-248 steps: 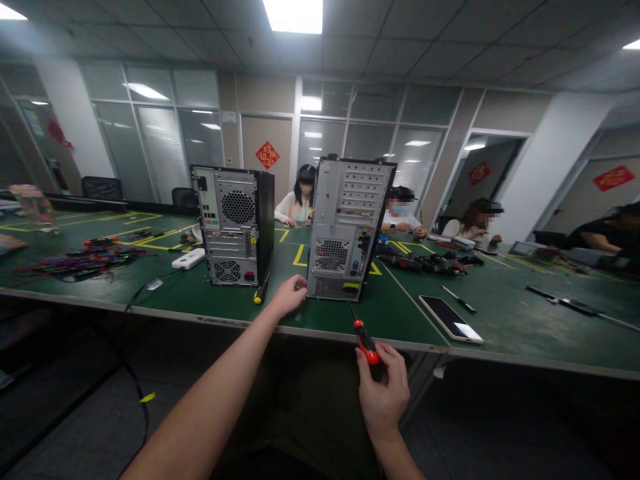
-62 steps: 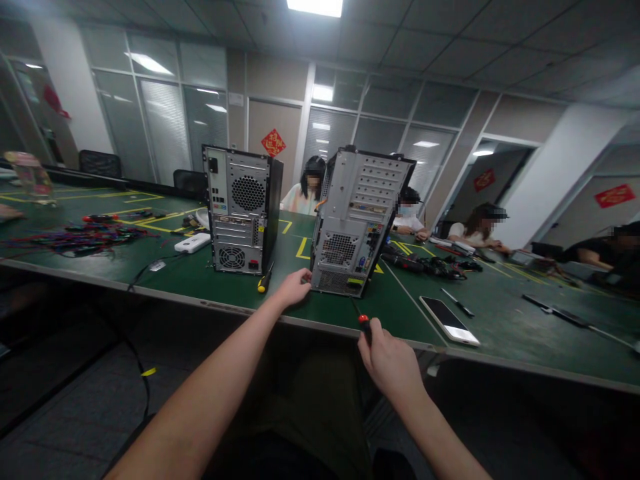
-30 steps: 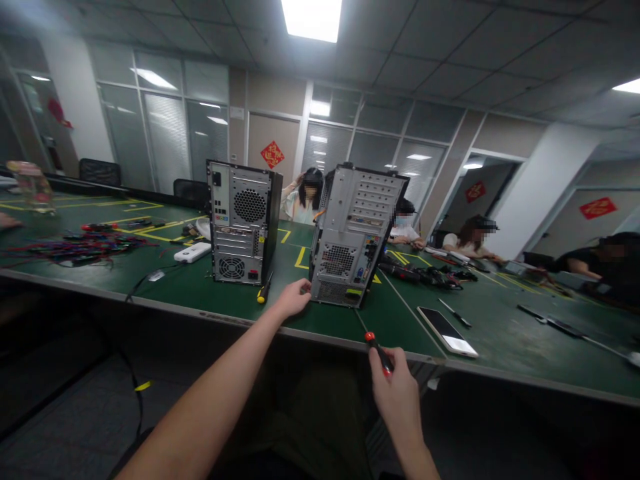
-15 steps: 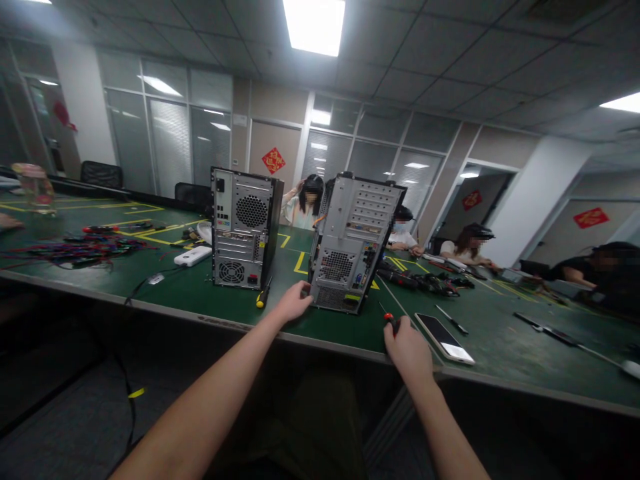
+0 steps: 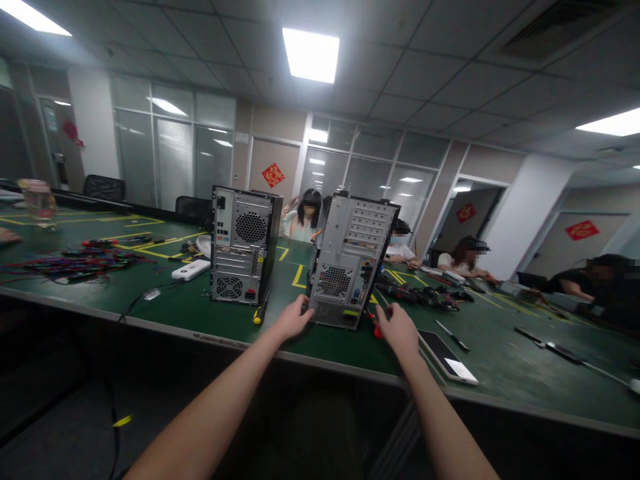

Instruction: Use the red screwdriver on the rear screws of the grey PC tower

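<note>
Just in front of me stands a grey metal computer case (image 5: pixel 345 257), upright, with its back panel of vents and ports facing me. My left hand (image 5: pixel 293 321) is closed at its lower left corner, thumb in front and fingertips partly hidden along the side. Beside the lower right corner is my right hand (image 5: pixel 400 333), curled around a red-and-black screwdriver (image 5: pixel 377 327), most of which the hand hides. A second computer case (image 5: pixel 237 247) stands to the left, also back towards me. At its foot lies a yellow-and-black screwdriver (image 5: pixel 259 315).
A phone (image 5: pixel 445 353) and a thin metal tool (image 5: pixel 453 335) lie right of my right hand. Black cables (image 5: pixel 425 293) are heaped behind them. Leftward are a white power strip (image 5: pixel 191 269) and tangled coloured wires (image 5: pixel 75 265). Several people sit across the green table (image 5: pixel 500 360).
My right hand has moved left and forward, towards the case's lower right side, and the red-and-black screwdriver has shifted with it. My left hand stays at the lower left corner. The view has tilted up.
</note>
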`<state>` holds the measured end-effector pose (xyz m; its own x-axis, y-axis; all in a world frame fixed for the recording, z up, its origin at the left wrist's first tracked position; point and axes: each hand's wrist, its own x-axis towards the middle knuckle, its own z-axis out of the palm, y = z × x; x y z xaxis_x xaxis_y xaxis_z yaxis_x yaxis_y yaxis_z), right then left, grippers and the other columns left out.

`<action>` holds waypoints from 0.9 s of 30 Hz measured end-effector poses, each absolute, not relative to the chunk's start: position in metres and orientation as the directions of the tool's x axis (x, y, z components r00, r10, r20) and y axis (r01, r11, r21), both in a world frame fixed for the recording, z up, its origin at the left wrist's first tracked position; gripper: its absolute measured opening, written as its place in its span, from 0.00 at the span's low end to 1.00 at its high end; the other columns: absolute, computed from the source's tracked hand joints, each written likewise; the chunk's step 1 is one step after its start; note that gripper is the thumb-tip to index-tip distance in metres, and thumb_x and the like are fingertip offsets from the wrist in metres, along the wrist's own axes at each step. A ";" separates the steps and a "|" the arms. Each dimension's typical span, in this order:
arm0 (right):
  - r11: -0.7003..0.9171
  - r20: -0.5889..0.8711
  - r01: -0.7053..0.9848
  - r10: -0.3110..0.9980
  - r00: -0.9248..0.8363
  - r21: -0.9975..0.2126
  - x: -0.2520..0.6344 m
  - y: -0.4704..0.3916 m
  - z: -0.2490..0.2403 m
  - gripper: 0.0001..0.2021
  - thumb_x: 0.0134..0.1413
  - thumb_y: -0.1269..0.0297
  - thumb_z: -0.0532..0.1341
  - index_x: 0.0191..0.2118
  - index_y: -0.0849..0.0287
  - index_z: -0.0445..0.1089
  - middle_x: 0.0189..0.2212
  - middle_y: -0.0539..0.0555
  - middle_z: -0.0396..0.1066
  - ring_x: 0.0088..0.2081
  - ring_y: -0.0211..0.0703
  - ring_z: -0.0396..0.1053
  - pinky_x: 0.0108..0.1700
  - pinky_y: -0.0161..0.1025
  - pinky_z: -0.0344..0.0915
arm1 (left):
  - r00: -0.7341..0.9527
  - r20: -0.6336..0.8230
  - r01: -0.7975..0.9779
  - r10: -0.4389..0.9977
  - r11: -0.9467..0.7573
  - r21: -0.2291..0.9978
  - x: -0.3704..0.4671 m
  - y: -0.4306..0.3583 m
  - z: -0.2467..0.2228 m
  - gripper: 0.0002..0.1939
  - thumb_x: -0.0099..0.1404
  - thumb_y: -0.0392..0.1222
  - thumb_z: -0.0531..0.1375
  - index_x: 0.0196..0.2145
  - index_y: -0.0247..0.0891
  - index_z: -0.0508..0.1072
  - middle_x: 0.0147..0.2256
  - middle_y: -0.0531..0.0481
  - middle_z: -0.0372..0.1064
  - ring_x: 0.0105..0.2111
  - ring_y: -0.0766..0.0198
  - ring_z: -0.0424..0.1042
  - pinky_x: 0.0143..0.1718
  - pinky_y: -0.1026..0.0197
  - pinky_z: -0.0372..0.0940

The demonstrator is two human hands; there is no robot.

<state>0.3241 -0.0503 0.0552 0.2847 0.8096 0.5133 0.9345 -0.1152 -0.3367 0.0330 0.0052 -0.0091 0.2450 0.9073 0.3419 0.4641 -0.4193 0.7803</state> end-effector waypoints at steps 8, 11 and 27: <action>0.208 0.644 0.865 0.748 0.160 -0.456 0.302 -0.031 0.128 0.19 0.62 0.55 0.60 0.53 0.61 0.71 0.46 0.60 0.79 0.45 0.47 0.76 0.50 0.41 0.68 | 0.260 0.341 0.538 0.903 -0.429 0.725 0.034 0.006 -0.007 0.06 0.72 0.43 0.55 0.44 0.43 0.68 0.46 0.46 0.77 0.47 0.57 0.76 0.48 0.60 0.66; 0.235 0.650 0.850 0.745 0.154 -0.471 0.295 -0.027 0.131 0.16 0.60 0.62 0.60 0.50 0.61 0.73 0.44 0.58 0.81 0.44 0.46 0.77 0.51 0.41 0.70 | 0.275 0.332 0.530 0.902 -0.430 0.731 0.033 0.005 -0.004 0.05 0.71 0.43 0.56 0.45 0.43 0.68 0.45 0.47 0.78 0.46 0.59 0.77 0.46 0.62 0.66; -0.059 0.668 0.899 0.649 0.365 -0.434 0.264 -0.024 0.134 0.14 0.56 0.64 0.59 0.44 0.63 0.78 0.38 0.65 0.81 0.41 0.55 0.78 0.46 0.43 0.68 | 0.326 0.342 0.486 0.881 -0.467 0.739 0.037 0.009 -0.002 0.11 0.70 0.36 0.56 0.50 0.43 0.69 0.47 0.45 0.79 0.52 0.58 0.77 0.53 0.59 0.68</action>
